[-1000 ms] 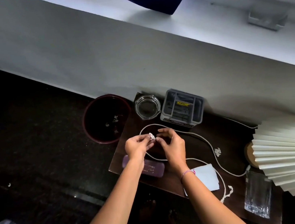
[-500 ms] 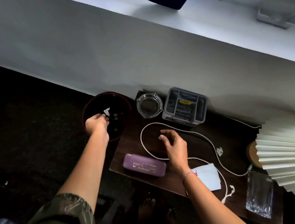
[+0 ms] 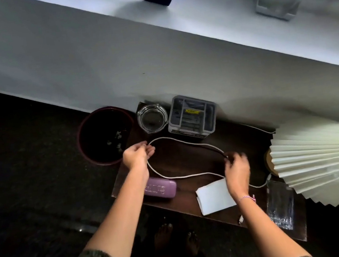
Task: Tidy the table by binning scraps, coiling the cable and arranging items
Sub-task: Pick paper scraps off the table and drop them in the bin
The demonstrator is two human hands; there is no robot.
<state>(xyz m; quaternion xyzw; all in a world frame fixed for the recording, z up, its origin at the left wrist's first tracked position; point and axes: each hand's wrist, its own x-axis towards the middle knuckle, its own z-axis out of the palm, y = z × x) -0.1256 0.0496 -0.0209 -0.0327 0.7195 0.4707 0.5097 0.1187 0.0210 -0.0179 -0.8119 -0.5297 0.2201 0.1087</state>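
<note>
A white cable (image 3: 188, 144) lies in a wide loop on the dark wooden table (image 3: 186, 163). My left hand (image 3: 138, 155) hovers at the loop's left end, fingers loosely curled and apart, with the cable passing under them. Blurred, my right hand (image 3: 236, 167) reaches down onto the cable at the loop's right side with bent fingertips. Whatever is under those fingers is hidden. The round dark bin (image 3: 103, 162) stands on the floor left of the table with white scraps (image 3: 117, 135) inside. Another small scrap (image 3: 241, 219) lies at the table's front edge.
Against the wall stand a glass ashtray (image 3: 152, 117) and a grey organiser (image 3: 192, 117). A purple case (image 3: 161, 187) and a white paper sheet (image 3: 213, 198) lie near the front edge. A drinking glass (image 3: 280, 204) and a pleated lamp shade (image 3: 321, 159) fill the right end.
My left hand dropped a scrap in the bin and came back to the cable's left end. My right hand moved right along the cable to where a scrap lay.
</note>
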